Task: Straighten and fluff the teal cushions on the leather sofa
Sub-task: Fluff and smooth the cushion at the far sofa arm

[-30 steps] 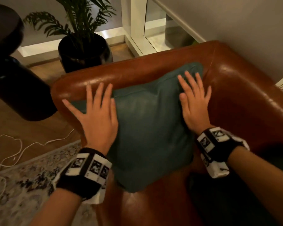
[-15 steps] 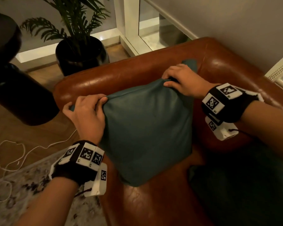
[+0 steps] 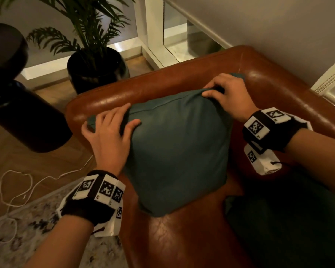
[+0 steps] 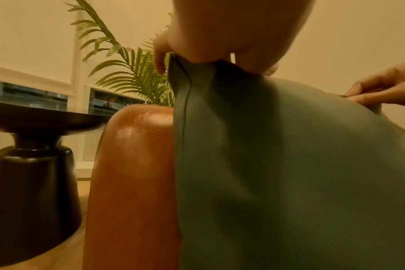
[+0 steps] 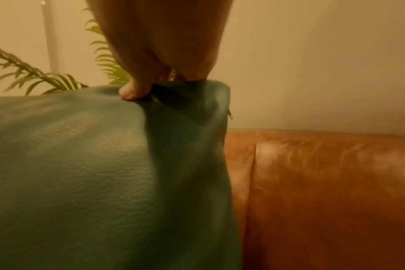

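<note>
Cushion (image 3: pixel 179 151), teal, soft-filled, woven cover: we are standing it on its lower edge on the seat of the leather sofa (image 3: pixel 182 86), in the sofa's corner, its back toward the armrest.

Handling, as we are judging it: light, limp, easily dented; the cover is bunching wherever we are pinching it, so the filling is loose and will shift with a shake. Nothing fragile. The fabric looks matte and should not slip through a grip.

Left hand (image 3: pixel 108 132): we are laying it over the cushion's upper corner on the armrest side, fingers (image 3: pixel 132 125) only slightly bent and spread across the face; the wrist view shows them closing on the seam edge from above.

Right hand (image 3: pixel 227 95): we are pinching the opposite upper corner, fingers curled tightly around a fold of cover, beside the zip pull (image 5: pixel 229 115).

Hold points, in our judgement: the two upper corners, or both side seams for plumping.

Second cushion (image 3: pixel 282 225), same colour, is lying on the sofa seat just beside the first, away from the armrest; we are not touching it.
</note>
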`<state>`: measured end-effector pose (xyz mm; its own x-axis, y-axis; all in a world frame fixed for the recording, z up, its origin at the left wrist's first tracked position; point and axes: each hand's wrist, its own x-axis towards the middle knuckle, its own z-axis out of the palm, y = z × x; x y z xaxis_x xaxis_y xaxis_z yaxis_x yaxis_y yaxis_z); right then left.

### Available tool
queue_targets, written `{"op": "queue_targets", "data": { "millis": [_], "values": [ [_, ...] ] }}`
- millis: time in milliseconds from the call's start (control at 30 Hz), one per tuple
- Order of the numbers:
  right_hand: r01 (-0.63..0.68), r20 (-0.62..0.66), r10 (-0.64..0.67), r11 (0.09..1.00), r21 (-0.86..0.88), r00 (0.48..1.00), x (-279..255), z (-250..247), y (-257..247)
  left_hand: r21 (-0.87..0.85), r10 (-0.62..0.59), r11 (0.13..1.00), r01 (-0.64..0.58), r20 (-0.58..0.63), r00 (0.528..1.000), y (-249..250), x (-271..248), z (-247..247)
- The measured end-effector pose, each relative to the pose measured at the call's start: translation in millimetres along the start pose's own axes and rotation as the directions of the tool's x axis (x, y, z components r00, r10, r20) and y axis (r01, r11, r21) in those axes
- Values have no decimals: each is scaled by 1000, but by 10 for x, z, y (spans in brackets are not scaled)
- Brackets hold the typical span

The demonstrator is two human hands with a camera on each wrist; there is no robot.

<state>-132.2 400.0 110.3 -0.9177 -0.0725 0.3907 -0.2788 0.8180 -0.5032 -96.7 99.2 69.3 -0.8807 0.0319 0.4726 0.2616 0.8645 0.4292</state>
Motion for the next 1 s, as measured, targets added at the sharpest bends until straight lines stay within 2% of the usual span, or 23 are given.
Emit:
{"op": "queue_targets", "data": {
  "millis": [67,133,200,267,333,400,500,567,667,733,767,833,867,900,933,1000],
  "values": [
    [50,58,-44,992,-118,997,52,-56,40,-51,-4,999,4,1,1000,-69,8,-7],
    [47,155,-10,971,-235,988,97,-154,173,-100,14,995,-17,-32,999,-134,40,0],
    [59,256,7,966,-251,967,115,-285,331,-137,12,990,-19,-51,999,-144,51,10],
    [139,319,-49,954,-266,947,94,-340,451,-142,20,989,-29,-68,997,-89,17,21],
    [184,264,-103,934,-307,959,83,-340,457,-101,60,993,-69,-90,994,-25,-12,-4],
    [113,115,-82,949,-293,990,99,-333,410,-69,88,993,-97,-122,989,15,51,-71],
    [-33,-89,12,969,-245,996,95,-237,277,-34,33,999,-38,-146,989,35,147,-125],
    [-106,-135,72,959,-262,988,-11,-124,138,7,-8,1000,9,-95,995,73,95,-99],
    [-83,-149,38,946,-313,988,-382,73,-84,120,-23,992,27,-34,999,142,-128,-40],
    [18,-74,-44,945,-325,996,-680,226,-242,146,35,989,-32,-17,999,244,-283,-9],
    [76,-11,-85,937,-340,996,-795,329,-298,158,113,981,-116,29,993,312,-361,31],
    [132,86,-108,919,-372,990,-911,545,-318,208,304,916,-343,198,932,422,-500,159],
    [112,89,-84,914,-390,993,-903,625,-274,235,345,881,-410,271,898,416,-524,220],
    [43,54,-23,909,-414,998,-860,672,-191,261,330,874,-411,304,894,367,-499,259],
    [-77,-12,80,897,-434,997,-809,675,-86,285,272,890,-357,298,915,285,-453,275],
    [-361,-168,320,829,-427,932,-722,556,167,305,118,934,-183,219,968,88,-362,235]
  ]
}}
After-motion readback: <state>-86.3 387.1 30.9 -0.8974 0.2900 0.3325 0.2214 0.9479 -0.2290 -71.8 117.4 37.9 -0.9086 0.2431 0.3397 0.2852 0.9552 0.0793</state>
